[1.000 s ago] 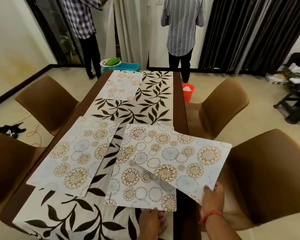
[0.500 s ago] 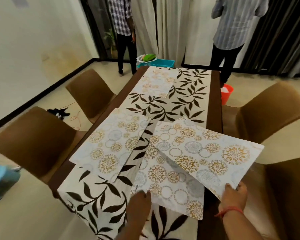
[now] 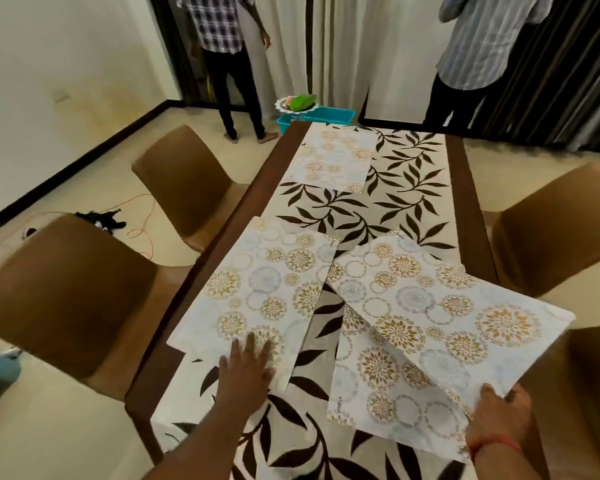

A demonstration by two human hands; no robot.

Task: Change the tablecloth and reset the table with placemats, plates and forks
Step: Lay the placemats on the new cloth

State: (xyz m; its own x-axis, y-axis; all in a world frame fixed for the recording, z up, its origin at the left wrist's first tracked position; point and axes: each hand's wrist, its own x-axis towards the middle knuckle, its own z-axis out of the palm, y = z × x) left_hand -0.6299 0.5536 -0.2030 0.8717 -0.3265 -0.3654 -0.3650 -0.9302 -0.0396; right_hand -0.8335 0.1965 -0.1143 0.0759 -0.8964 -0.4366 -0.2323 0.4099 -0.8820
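- Left hand (image 3: 248, 362): fingers spread flat, pressing the near edge of a placemat (image 3: 260, 292) that lies on the leaf-patterned tablecloth (image 3: 392, 206).
- Right hand (image 3: 499, 415): pinches the near corner of a second placemat, the lifted placemat (image 3: 440, 306), which is tilted and clear of the cloth.
- Under the lifted placemat, just left of the right hand, a third placemat (image 3: 378, 386) lies flat and skewed.
- Well beyond both hands, a far placemat (image 3: 336, 157) rests at the table's far end.
- Progress, as judged: the tablecloth appears already laid on the table (image 3: 463, 188); placemat setting is under way, with one in hand and the near ones not yet squared.
- Remaining: no plates or forks are visible on the table; a dish (image 3: 297, 103) stands on a teal tub (image 3: 326, 116) beyond the far end.
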